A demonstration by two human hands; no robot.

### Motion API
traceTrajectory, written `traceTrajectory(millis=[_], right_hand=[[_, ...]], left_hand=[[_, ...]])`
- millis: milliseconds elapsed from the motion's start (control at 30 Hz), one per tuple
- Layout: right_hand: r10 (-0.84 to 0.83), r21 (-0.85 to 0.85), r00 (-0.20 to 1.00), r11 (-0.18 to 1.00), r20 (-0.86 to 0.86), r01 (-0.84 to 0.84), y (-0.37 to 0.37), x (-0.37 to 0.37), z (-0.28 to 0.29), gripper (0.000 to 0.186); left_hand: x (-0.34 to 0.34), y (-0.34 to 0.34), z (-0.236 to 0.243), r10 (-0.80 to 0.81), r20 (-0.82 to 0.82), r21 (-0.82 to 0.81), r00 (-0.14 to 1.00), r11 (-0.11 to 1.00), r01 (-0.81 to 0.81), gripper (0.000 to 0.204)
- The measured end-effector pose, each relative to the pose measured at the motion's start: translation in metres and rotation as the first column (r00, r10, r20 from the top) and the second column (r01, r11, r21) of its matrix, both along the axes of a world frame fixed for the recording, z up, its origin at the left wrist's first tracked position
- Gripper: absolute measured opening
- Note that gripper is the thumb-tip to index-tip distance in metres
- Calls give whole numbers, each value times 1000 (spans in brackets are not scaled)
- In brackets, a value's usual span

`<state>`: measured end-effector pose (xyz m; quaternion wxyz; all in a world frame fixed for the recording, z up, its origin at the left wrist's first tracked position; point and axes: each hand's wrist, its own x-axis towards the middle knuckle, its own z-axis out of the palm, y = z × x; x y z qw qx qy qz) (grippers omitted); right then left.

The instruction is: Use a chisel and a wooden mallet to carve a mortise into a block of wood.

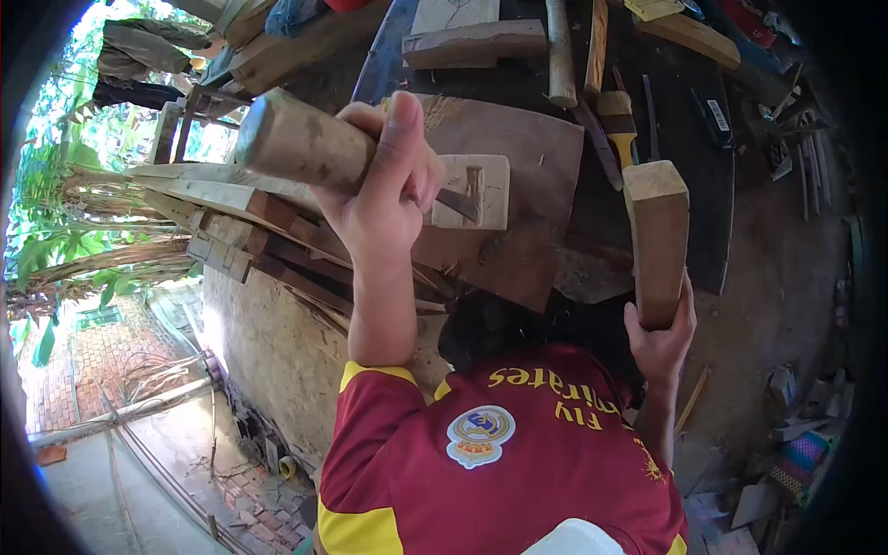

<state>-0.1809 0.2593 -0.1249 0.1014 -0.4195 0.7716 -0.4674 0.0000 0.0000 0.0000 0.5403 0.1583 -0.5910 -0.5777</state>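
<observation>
Chiselling seems the step in hand: in the head view, the left grip (393,180) clasps a chisel (310,145), blade at the slotted block (497,192), and the right grip (662,347) clutches a wooden bar (659,245). The next move probably calls for a steady blade. The block lies on a brown sheet (546,171) over the dark tabletop (706,199); planks (222,192) and greenery (125,129) are leftward.

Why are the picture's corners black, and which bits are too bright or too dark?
Head view: the round fisheye picture leaves black corners; in that same view, glare nearly washes out parts of the plants on the left, the floor on the right looks dim, and the left hand and right hand look fairly clear.
</observation>
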Motion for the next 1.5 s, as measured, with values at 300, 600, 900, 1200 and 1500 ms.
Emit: traceTrajectory(millis=[300,600,900,1200,1500], right_hand=[[-7,-14,1000,1000,10,7,3,-2,-1,75],[-7,-21,999,1000,41,8,3,-1,0,75],[4,-39,999,999,36,-2,0,2,3,75],[8,-25,999,1000,34,-7,-3,4,4,74],[4,-15,998,1000,58,-3,-1,4,0,76]], left_hand=[[-1,7,-7,20,-4,59,1000,998,-20,18],[-8,8,-7,82,-143,188,986,981,-54,28],[-5,9,-11,73,-176,162,982,986,-44,29],[0,8,-14,46,-202,158,978,987,-14,29],[9,3,-19,0,-115,89,993,996,10,26]])
